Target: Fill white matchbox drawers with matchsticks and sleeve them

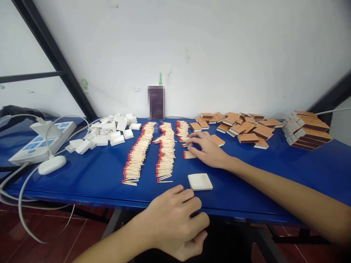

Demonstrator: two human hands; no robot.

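- Centrally, right hand (208, 149): palm down on the blue desk (246, 175), fingers spread and lying flat, their tips at the near end of the shortest row of matches; nothing pinched.
- Small bunch of matches (189, 155): red heads to the left, lying on the desk just beside the right hand's thumb, apparently touching it.
- Left hand (178, 219): at the near edge of the desk, fingers curled loosely inward with knuckles up; whether anything is held inside cannot be told.
- Single white tray (200, 181): shallow, open side up, flat on the desk just beyond the left hand and near the right wrist, touched by neither.
- Long row of matches (138, 153): red heads to the left, running from the near side of the desk towards the wall.
- Second row of matches (165, 153): parallel, just to the right of the first.
- Short row of matches (181, 129): farthest right, towards the wall.
- Heap of white trays (109, 133): loose pile, far left of the rows.
- Scattered orange sleeves (241, 126): loose spread, right of the rows, near the wall.
- Stacked orange boxes (307, 129): tidy leaning stacks at the far right.
- Power strip (41, 140): white with blue panels, left end of the desk, with a plug in it and grey cables trailing off.
- Blurred dark object (156, 102): upright against the wall behind the rows.
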